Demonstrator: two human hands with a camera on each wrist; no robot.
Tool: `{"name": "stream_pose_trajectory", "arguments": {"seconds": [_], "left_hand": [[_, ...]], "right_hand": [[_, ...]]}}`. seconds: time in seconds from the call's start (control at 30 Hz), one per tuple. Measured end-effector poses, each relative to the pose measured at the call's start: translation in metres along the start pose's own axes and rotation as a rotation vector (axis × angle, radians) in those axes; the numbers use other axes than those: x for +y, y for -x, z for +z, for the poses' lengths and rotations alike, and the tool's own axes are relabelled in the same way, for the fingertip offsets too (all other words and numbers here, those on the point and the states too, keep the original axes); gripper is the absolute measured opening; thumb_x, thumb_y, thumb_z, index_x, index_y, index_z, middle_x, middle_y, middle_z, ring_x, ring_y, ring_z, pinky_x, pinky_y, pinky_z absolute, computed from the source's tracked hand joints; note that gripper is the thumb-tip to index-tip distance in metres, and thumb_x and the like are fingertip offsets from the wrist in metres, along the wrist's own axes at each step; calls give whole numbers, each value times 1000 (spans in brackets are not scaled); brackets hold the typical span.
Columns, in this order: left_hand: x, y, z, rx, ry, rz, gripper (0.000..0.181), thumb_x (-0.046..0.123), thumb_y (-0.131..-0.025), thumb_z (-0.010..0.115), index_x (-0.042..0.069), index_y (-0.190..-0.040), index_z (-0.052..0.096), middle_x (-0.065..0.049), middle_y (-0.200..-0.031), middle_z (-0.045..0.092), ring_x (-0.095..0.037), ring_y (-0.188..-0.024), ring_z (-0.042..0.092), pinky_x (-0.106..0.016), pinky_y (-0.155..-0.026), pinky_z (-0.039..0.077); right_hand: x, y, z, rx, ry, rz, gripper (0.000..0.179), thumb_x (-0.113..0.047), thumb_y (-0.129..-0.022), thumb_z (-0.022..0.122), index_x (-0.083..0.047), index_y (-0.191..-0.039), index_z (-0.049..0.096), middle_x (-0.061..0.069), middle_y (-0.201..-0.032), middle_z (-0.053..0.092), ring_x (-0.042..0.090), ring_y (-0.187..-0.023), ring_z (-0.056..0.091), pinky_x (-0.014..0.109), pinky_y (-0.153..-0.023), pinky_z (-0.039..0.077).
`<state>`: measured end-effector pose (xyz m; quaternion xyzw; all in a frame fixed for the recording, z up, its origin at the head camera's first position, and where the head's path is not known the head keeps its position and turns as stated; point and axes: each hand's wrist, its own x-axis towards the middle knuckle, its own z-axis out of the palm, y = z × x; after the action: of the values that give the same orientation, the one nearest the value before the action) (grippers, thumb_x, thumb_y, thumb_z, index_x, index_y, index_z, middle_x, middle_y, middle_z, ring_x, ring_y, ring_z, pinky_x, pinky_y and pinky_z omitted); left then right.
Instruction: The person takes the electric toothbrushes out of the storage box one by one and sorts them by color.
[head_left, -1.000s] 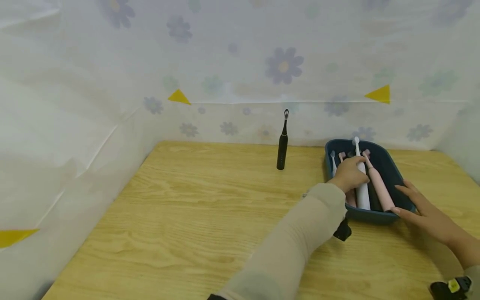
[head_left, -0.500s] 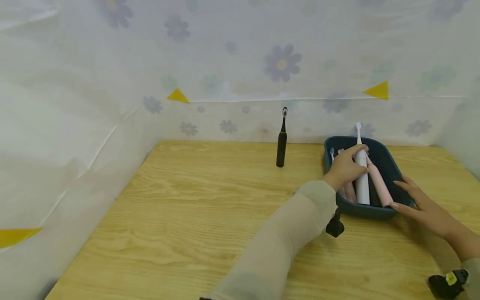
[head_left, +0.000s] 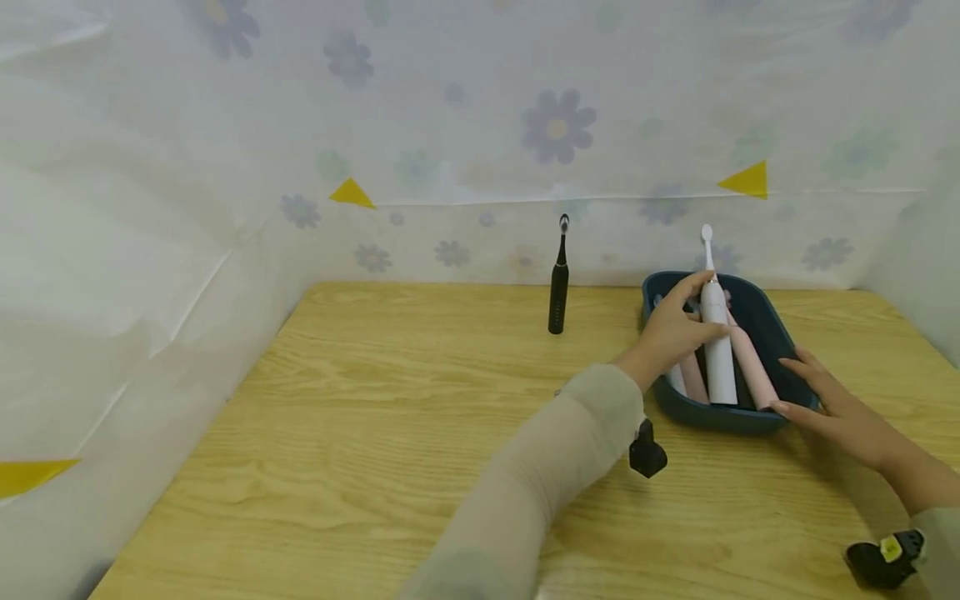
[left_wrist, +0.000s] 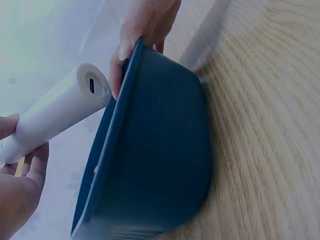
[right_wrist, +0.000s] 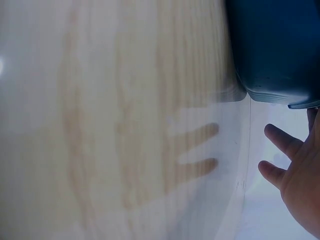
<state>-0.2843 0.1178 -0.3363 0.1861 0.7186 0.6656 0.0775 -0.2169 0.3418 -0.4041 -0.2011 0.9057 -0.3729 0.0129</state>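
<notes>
In the head view my left hand (head_left: 669, 333) grips a white electric toothbrush (head_left: 720, 354) between thumb and fingers. It is tilted over the dark blue bin (head_left: 776, 333), brush head up and away. The left wrist view shows the charging port in the end of the toothbrush handle (left_wrist: 65, 107), above the bin's rim. My right hand (head_left: 843, 412) holds the bin's near right corner, thumb and a finger over the rim; two other fingers stretch out in the right wrist view. A pink electric toothbrush (head_left: 752, 367) and several others lie in the bin, partly hidden.
A black electric toothbrush (head_left: 558, 298) stands upright on the wooden table (head_left: 420, 400), left of the bin. Behind the table hangs a flower-patterned white sheet (head_left: 465, 142) with yellow triangles on it.
My left hand has raised the white toothbrush, whose brush head now stands higher above the bin's far rim. The right hand keeps its hold on the bin's corner.
</notes>
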Motion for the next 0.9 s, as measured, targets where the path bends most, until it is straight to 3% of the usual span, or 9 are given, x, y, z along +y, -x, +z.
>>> {"name": "stream_pose_trajectory", "arguments": {"seconds": [0.3, 0.63, 0.9], "left_hand": [[10, 7, -9, -35, 96, 20, 72, -2, -75, 64, 30, -131, 32, 15, -115, 45, -5, -80, 55, -22, -62, 47], [38, 37, -29, -116, 113, 24, 70, -2, -76, 62, 27, -133, 33, 10, -121, 45, -5, -81, 53, -20, -67, 45], [36, 41, -37, -180, 152, 63, 71, -3, -76, 61, 25, -134, 31, 5, -114, 48, -6, -82, 53, -22, -69, 45]], "right_hand": [[2, -1, -2, 8, 12, 3, 66, -10, -89, 45, 0, -137, 1, 6, -140, -20, 34, -123, -17, 71, -76, 8], [5, -2, 1, 10, 4, 12, 65, -9, -89, 45, 0, -137, 1, 4, -140, -20, 31, -123, -18, 71, -77, 9], [4, -3, 2, 14, 1, -3, 65, -8, -89, 44, 2, -137, 2, 12, -139, -19, 29, -123, -19, 71, -76, 9]]}}
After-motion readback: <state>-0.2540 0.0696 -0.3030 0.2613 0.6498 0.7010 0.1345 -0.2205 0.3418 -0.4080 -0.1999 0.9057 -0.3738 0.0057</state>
